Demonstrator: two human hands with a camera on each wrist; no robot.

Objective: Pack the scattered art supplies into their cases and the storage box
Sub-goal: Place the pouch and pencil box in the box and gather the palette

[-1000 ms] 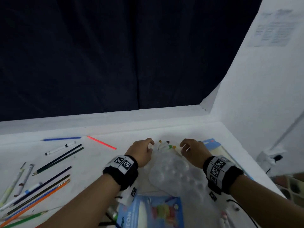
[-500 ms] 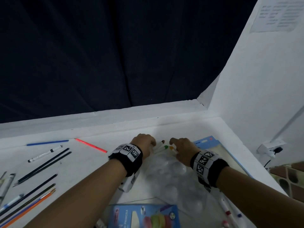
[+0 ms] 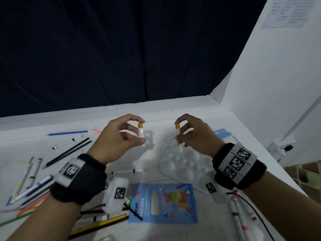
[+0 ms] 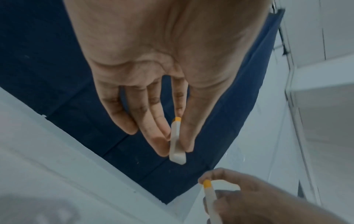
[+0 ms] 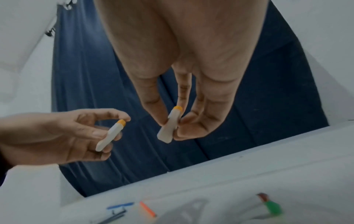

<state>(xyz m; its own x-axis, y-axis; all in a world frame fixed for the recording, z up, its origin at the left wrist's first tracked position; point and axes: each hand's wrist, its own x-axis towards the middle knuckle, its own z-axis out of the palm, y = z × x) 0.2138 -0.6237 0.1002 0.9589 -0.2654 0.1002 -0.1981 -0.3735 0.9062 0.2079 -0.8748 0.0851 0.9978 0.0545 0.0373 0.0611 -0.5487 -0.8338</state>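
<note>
Your left hand (image 3: 121, 134) pinches a small white paint tube (image 3: 141, 132) with an orange cap, held upright above the counter (image 3: 156, 119); your right hand (image 3: 194, 134) holds a matching tube (image 3: 177, 132) the same way, both grips narrow. Below them lie a glossy white dimpled palette (image 3: 182, 162) and a blue card pack (image 3: 164, 204) printed "NEON". Loose pencils (image 3: 67, 152) scatter on the left; their markings are too blurred to read.
</note>
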